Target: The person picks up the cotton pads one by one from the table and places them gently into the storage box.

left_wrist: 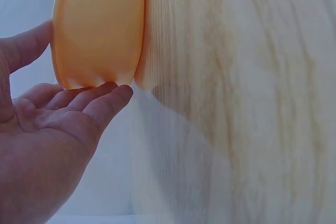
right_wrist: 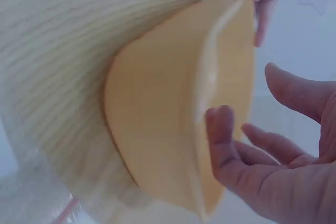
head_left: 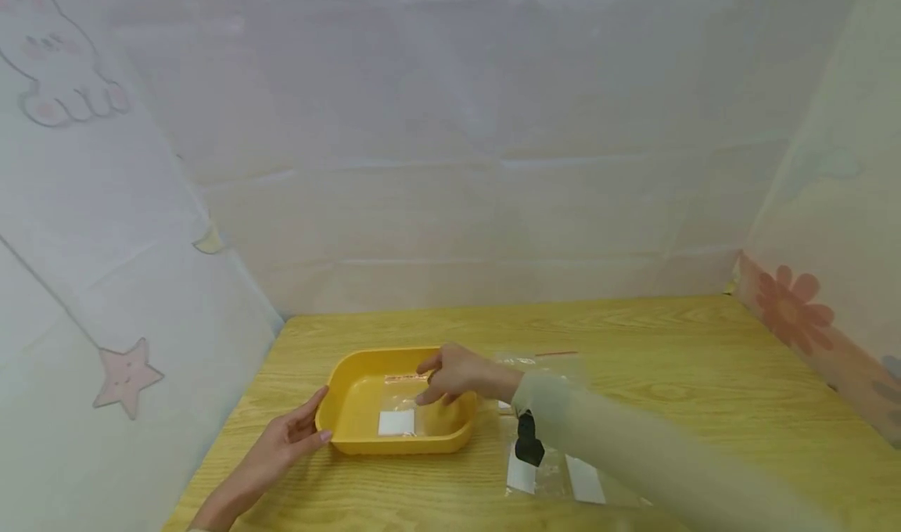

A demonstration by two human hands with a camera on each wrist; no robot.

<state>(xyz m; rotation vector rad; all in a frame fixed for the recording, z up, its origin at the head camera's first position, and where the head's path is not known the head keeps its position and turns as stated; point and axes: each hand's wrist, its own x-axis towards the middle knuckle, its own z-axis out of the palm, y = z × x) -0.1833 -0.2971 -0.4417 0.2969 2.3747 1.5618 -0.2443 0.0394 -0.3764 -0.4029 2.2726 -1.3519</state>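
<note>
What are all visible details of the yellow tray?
The yellow tray looks like smooth plastic, with rounded corners and raised walls. It stands upright on the wood-grained table, holding a clear bag with a white patch. The left hand holds its left end; the right hand is over its right side.

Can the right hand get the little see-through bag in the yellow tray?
Probably yes. The right hand is over the open yellow tray, its fingers apart, and nothing seems to lie on the see-through bag.
</note>
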